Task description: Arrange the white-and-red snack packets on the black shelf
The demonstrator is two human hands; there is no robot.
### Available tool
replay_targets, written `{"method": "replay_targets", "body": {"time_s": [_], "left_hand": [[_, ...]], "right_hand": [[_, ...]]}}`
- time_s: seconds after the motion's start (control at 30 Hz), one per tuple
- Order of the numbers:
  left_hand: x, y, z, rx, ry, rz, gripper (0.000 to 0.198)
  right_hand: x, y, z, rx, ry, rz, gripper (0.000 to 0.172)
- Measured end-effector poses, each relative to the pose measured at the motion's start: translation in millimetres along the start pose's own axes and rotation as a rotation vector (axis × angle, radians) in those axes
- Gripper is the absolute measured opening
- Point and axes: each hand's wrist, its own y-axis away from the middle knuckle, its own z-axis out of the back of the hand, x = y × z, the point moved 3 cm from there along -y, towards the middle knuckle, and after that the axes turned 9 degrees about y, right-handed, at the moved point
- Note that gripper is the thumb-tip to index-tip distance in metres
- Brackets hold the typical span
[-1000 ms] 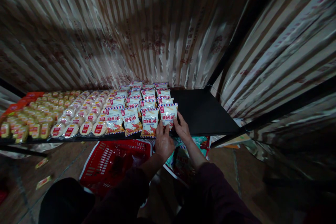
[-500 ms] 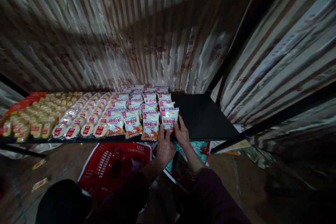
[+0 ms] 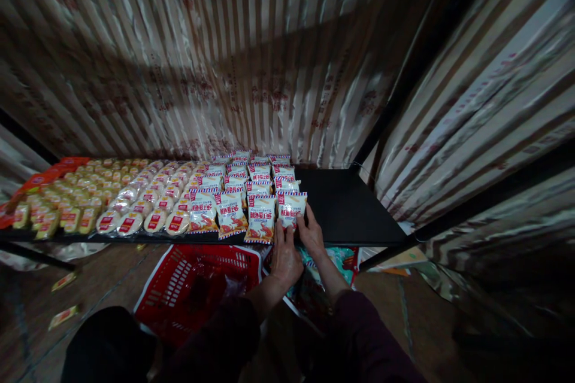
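A white snack bag (image 3: 291,208) with red print stands at the front right end of several rows of like bags (image 3: 260,218) on the black shelf (image 3: 354,206). My left hand (image 3: 286,260) touches its lower edge from the front, fingers pointing up. At its right side is my right hand (image 3: 311,233), thumb and fingers against the bag. Between them both hands hold the bag. Its lower part is partly hidden by my fingers.
Round packs (image 3: 156,220) and small yellow packs (image 3: 69,218) lie in rows to the left, beside orange packaging (image 3: 42,178). Below are a red basket (image 3: 155,293), green bags (image 3: 339,260) and two packs on the floor (image 3: 63,317). Dark posts frame the shelf.
The view has shifted slightly, so the shelf sits a little lower. Both hands remain at the same front right bag, with the left fingers slightly closer under it.
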Motion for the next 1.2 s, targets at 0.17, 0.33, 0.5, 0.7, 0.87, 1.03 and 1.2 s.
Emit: {"method": "replay_targets", "body": {"time_s": [0.17,0.33,0.5,0.7,0.87,1.03,1.2], "left_hand": [[-0.8,-3.0,-0.7,0.03,0.0,0.025,0.07],[1.4,-3.3,1.5,0.068,-0.044,0.026,0.066],[1.1,0.6,3.1,0.066,-0.043,0.001,0.068],[0.3,3.3,-1.8,0.036,-0.044,-0.004,0.069],[4.3,12.6,-8.9,0.02,-0.011,-0.038,0.078],[-0.3,19.6,-6.8,0.051,0.033,0.002,0.074],[-3.8,23.9,3.0,0.044,0.087,0.004,0.067]], "right_hand": [[3.9,-9.3,1.3,-0.018,0.015,0.058,0.067],[-0.8,-7.9,-0.5,0.01,0.05,-0.002,0.076],[-3.1,-0.8,-1.7,-0.03,0.022,-0.02,0.079],[-3.8,7.9,-1.4,-0.063,0.019,-0.018,0.079],[-2.8,17.8,-2.0,-0.112,0.066,0.028,0.074],[6.7,23.7,-2.9,-0.178,0.149,0.095,0.072],[21.6,31.1,-1.5,-0.26,0.193,0.176,0.063]]}}
